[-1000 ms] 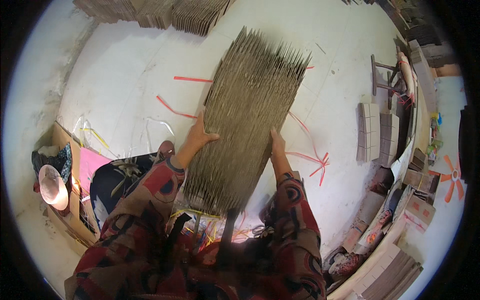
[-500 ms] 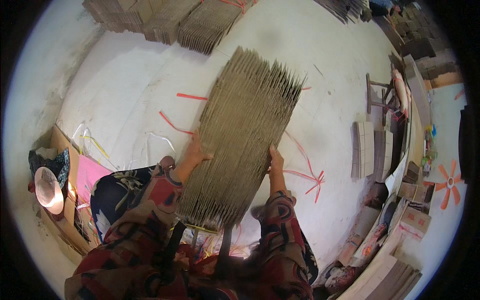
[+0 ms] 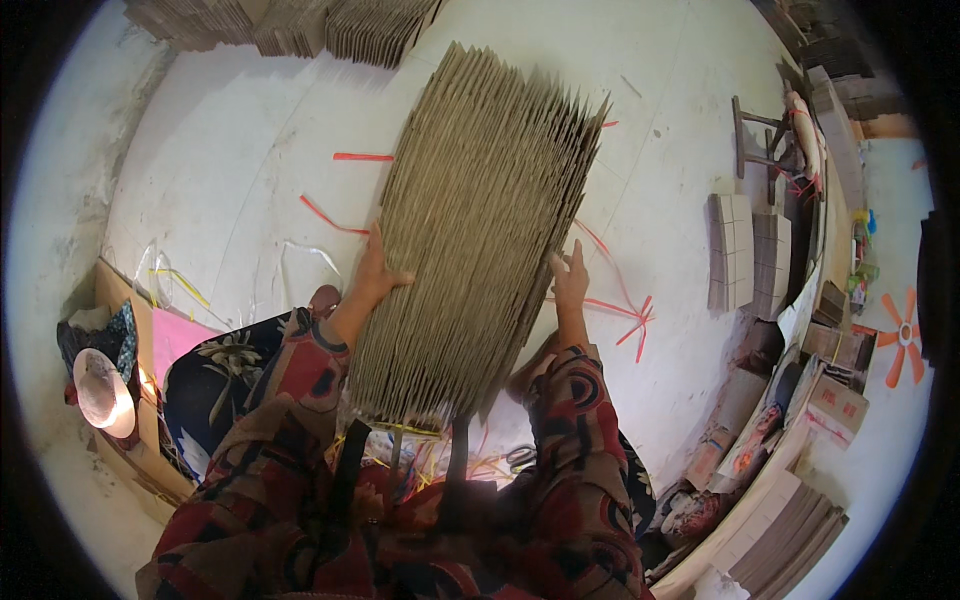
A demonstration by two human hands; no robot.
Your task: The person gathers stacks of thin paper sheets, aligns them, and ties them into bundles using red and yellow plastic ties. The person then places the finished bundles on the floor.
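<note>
A large stack of folded brown cardboard sheets [image 3: 470, 230] stands on edge in front of me, its ridged edges facing up. At its left side my left hand [image 3: 372, 278] is pressed against the sheets, thumb laid over the top edge. Beside the opposite side is my right hand [image 3: 570, 285], its fingers stretched out and apart. Its thumb side is close to the cardboard; whether it touches cannot be made out. Red straps [image 3: 335, 215] stick out to the left of the stack, and a knotted red strap [image 3: 635, 318] lies to the right. What lies under the stack is hidden.
More cardboard stacks [image 3: 370, 30] stand at the far left, and smaller bundles [image 3: 730, 250] to the right near a wooden stool [image 3: 755, 150]. Scissors [image 3: 521, 457] and coloured strapping lie near my lap. A straw-coloured hat [image 3: 103, 392] rests at the left by a cardboard panel.
The view has shifted, and the stack now looks larger and higher in it. My right hand's fingers have spread from the stack's side. The left hand stays on its side.
</note>
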